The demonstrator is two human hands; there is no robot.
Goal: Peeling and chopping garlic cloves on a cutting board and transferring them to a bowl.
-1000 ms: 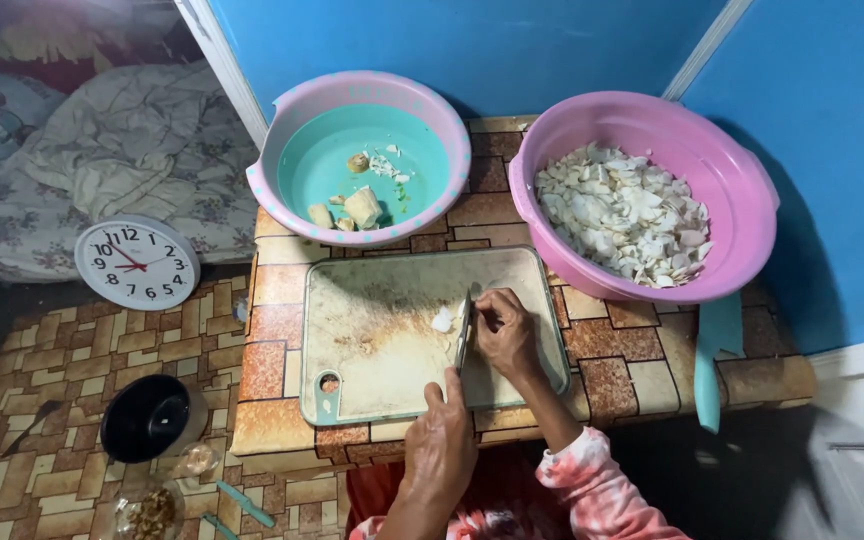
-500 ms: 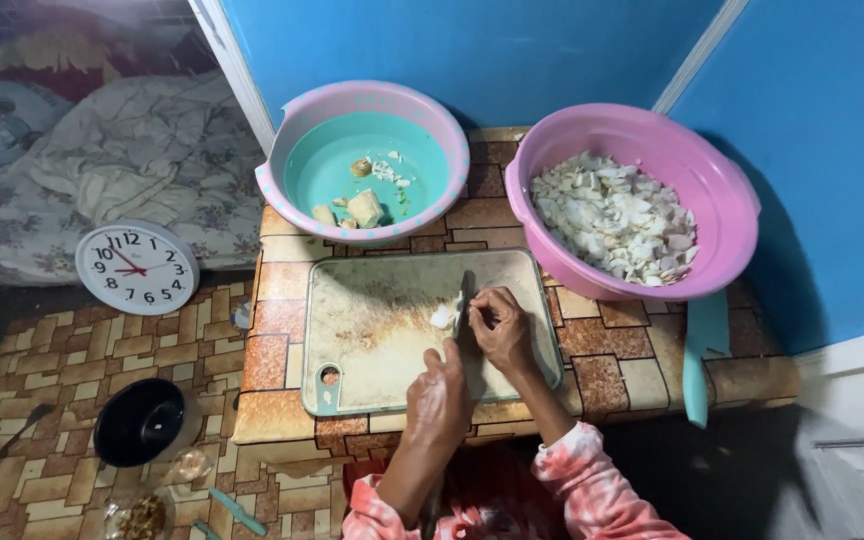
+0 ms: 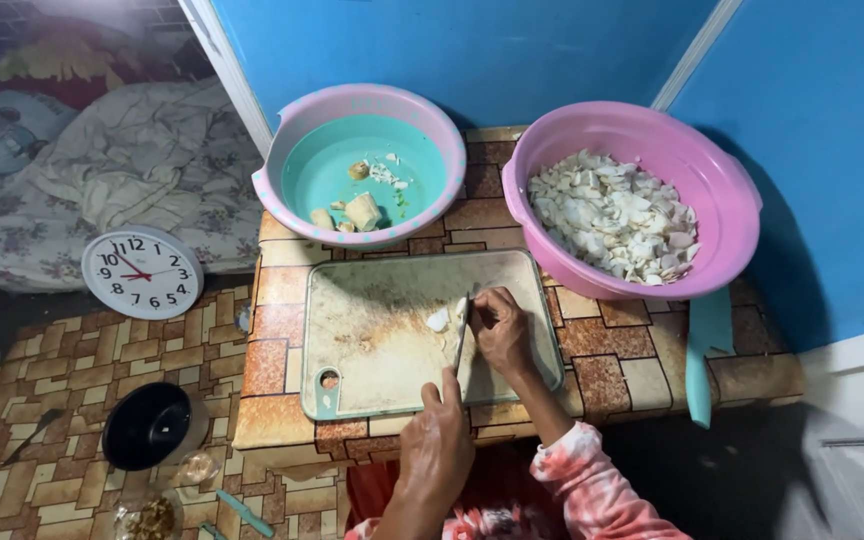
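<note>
The right hand (image 3: pixel 500 330) hides the piece under the knife (image 3: pixel 462 335).

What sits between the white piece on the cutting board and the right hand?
Head view: only the knife blade stands between the white piece and right hand.

The wall (image 3: pixel 452 50) is blue; one basin (image 3: pixel 632 150) is pink, the other (image 3: pixel 297 125) pink outside and teal inside; the sleeve (image 3: pixel 602 490) is pink-and-white mottled.
</note>
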